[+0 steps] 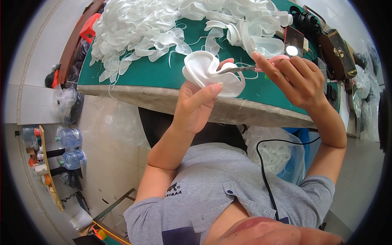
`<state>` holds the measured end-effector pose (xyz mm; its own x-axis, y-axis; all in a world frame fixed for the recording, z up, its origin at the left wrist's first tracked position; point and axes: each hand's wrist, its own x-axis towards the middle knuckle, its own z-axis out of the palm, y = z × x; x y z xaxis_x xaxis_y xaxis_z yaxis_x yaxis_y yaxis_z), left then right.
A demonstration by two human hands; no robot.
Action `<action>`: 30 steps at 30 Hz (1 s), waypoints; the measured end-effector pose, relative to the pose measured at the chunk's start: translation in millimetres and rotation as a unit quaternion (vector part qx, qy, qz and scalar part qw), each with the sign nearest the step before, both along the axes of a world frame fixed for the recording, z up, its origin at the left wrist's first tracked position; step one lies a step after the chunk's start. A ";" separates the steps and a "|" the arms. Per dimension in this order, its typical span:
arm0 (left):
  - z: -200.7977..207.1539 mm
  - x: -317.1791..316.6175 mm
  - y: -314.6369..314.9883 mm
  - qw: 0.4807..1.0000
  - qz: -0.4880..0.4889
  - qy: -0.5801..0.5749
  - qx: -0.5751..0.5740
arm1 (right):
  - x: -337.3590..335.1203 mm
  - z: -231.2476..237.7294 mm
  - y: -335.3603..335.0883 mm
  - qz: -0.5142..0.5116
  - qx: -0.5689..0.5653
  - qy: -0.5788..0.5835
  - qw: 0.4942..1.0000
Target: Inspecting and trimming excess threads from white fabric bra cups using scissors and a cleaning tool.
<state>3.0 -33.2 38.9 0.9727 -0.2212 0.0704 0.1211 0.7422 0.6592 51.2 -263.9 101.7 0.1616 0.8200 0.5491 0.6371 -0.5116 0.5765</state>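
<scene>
Left hand [199,103] closed around folded white fabric piece [206,71], thumb on its front, held up just above near edge of green-topped work table [163,79]. Right hand [292,77] gripping small pink-handled scissors [253,67], metal blades pointing left and touching the fabric piece near its right fold; can't tell whether blades are parted. Big loose heap of white fabric loops and strips [163,24] on the table behind, spreading left to right. Dark phone [294,41] lying just beyond the right hand. Black cable [263,171] running down over the grey shirt. Clear plastic bag of white pieces [277,157] under the table edge.
</scene>
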 end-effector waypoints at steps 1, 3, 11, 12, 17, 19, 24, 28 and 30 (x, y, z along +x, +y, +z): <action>0.1 0.0 0.0 1.000 -0.002 0.003 -0.003 | -0.3 0.8 0.2 0.001 0.000 0.000 1.000; 1.4 -0.6 0.2 1.000 -0.002 0.005 -0.005 | -1.2 2.1 0.4 -0.005 -0.012 0.004 1.000; 1.5 -0.5 0.1 1.000 -0.005 0.002 -0.004 | -1.5 2.3 1.6 -0.001 -0.017 -0.010 1.000; 1.2 -0.6 -0.1 1.000 -0.006 0.003 -0.006 | -1.6 1.9 1.6 0.000 -0.019 -0.018 1.000; 2.4 -1.0 -2.3 1.000 -0.012 0.004 -0.007 | -3.9 3.2 3.6 0.002 -0.023 -0.019 1.000; 0.8 -1.0 -2.3 1.000 -0.007 0.009 -0.009 | -4.9 3.5 3.6 -0.002 -0.027 -0.020 0.999; 1.1 -1.3 0.0 1.000 0.002 0.003 -0.009 | -2.3 -0.2 -1.8 -0.014 0.024 0.017 0.999; -2.8 -1.5 0.9 0.999 0.030 -0.025 0.026 | -0.2 -8.7 -16.6 -0.085 0.087 0.228 0.966; -2.7 -1.1 -2.5 0.998 0.031 -0.037 0.033 | 1.7 -27.2 -29.6 -0.140 0.118 0.336 0.924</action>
